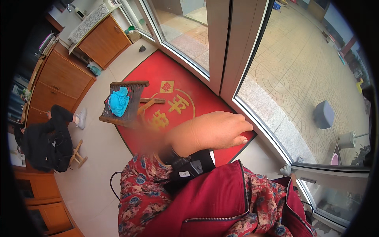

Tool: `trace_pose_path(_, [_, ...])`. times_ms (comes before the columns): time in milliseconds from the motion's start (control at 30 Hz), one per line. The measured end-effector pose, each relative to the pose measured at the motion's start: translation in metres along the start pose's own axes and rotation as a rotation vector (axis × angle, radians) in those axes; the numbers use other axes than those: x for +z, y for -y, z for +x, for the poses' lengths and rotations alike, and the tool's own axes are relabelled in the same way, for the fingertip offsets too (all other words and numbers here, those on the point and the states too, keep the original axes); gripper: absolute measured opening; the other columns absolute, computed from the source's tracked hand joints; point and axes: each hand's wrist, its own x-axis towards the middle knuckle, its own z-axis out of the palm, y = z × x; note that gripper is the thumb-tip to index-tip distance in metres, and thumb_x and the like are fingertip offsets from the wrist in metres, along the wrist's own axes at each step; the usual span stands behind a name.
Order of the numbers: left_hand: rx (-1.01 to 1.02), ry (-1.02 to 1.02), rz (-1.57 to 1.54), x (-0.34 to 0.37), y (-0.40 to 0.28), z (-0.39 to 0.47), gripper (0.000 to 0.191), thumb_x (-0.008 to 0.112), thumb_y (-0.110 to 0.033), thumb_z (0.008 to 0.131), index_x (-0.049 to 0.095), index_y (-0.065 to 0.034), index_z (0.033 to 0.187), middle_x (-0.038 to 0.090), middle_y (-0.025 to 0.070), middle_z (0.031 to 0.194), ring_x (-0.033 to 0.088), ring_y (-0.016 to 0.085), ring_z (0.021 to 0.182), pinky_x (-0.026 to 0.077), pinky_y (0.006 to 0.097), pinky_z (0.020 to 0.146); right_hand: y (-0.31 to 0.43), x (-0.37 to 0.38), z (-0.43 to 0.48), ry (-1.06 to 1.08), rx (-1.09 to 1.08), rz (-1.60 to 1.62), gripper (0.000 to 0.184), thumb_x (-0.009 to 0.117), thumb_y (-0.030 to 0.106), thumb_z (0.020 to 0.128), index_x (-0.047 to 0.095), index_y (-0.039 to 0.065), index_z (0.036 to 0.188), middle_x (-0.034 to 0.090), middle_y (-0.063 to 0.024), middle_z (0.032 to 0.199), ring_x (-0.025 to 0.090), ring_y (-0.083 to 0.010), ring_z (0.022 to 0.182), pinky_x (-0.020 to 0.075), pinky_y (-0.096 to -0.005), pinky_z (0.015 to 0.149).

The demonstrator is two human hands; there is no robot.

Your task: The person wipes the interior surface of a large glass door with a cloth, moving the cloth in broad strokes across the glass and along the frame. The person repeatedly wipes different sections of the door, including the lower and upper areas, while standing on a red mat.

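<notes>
My left hand (220,130) reaches across my chest, back up, with the fingers curled down and the thumb on the near side. No object shows in it, but the palm is hidden. A black strap (170,155) circles the wrist. Beneath the forearm, a black device (192,169) with a small written label rests against my crimson jacket (213,195). At the jacket's right edge, a patch of skin (293,177) beside a pale grey object (285,170) may be my right hand, mostly hidden. Left of my forearm, a folding stool (124,118) carries a bright blue cloth (119,102).
A red mat (204,102) with gold characters lies before glass doors (228,59). Outside, a grey stool (324,115) stands on paving. A person in black (49,145) sits at left on a low wooden stool (78,155), near wooden cabinets (62,74). A blurred patch covers part of the mat.
</notes>
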Motion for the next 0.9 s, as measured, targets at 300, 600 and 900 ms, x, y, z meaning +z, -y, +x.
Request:
trace_pose_path(300, [0.043, -0.742, -0.568, -0.004, 0.081, -0.082, 0.048, 0.062, -0.023, 0.104, 0.052, -0.0054, 0.148, 0.058, 0.0074, 0.142, 0.05, 0.017, 0.136, 0.043, 0.0352, 0.111, 0.081, 0.076, -0.165, 0.573, -0.133, -0.009, 0.045, 0.055, 0.011, 0.099, 0.049, -0.003, 0.141, 0.062, -0.0191, 0.134, 0.065, -0.0327, 0.118, 0.0521, -0.0474, 0.106])
trace_pose_path(600, [-1.053, -1.805, -0.789, 0.16, 0.286, -0.27, 0.085, 0.068, -0.037, 0.097, 0.025, 0.0066, 0.157, 0.036, 0.0256, 0.158, 0.048, 0.037, 0.138, 0.041, 0.0456, 0.112, 0.167, -0.075, -0.29, 0.307, -0.52, 0.021, 0.038, 0.057, 0.017, 0.101, 0.059, -0.002, 0.134, 0.067, -0.0143, 0.13, 0.066, -0.0262, 0.117, 0.0539, -0.0402, 0.1])
trace_pose_path(900, [-0.613, -1.884, -1.733, 0.195, 0.393, -0.274, 0.071, 0.079, -0.033, 0.091, 0.042, -0.0034, 0.144, 0.048, 0.018, 0.137, 0.055, 0.034, 0.121, 0.051, 0.0515, 0.104, 0.172, -0.287, -0.277, 0.062, -0.745, 0.025, 0.038, 0.057, 0.032, 0.103, 0.063, 0.004, 0.127, 0.071, -0.0108, 0.114, 0.069, -0.0248, 0.1, 0.0566, -0.0374, 0.088])
